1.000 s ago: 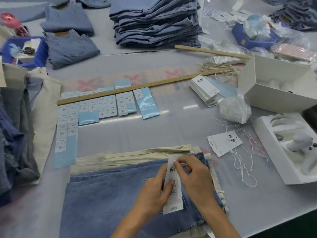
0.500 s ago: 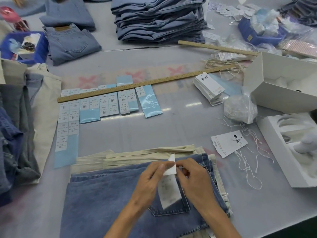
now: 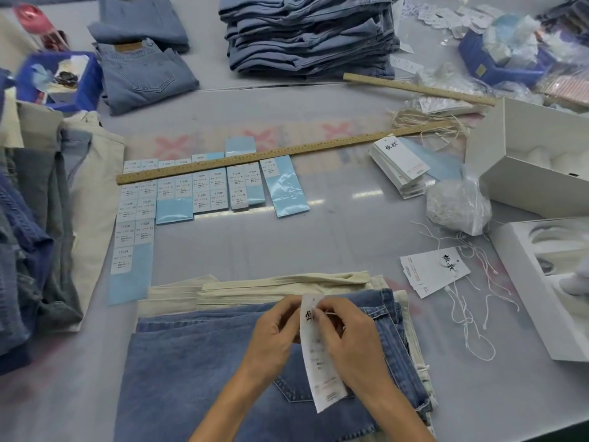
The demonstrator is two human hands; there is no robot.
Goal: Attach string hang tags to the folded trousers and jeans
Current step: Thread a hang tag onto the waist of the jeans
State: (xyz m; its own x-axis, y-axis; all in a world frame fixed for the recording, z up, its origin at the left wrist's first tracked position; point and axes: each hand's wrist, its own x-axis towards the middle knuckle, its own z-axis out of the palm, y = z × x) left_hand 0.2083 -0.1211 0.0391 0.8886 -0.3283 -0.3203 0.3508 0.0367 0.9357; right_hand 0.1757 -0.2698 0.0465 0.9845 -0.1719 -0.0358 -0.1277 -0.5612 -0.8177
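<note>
A folded pair of blue jeans [image 3: 197,371] lies at the near edge on top of folded cream trousers [image 3: 280,283]. Above the jeans' waistband a white hang tag [image 3: 322,362] stands almost upright between both hands. My left hand [image 3: 274,333] pinches the tag's upper left edge. My right hand [image 3: 347,336] pinches the tag's top together with a thin white string. More hang tags [image 3: 433,271] and loose white strings [image 3: 471,314] lie to the right.
Blue sticker sheets [image 3: 204,193] sit under a long wooden ruler [image 3: 287,153]. A stack of tags [image 3: 398,165], a bag of strings [image 3: 459,207] and white boxes [image 3: 541,161] lie right. Stacked jeans [image 3: 312,30] are at the back, loose garments [image 3: 38,224] left.
The tag was flipped from lying tilted with its printed side down to upright with the black characters facing me. Both hands shifted up to its top edge.
</note>
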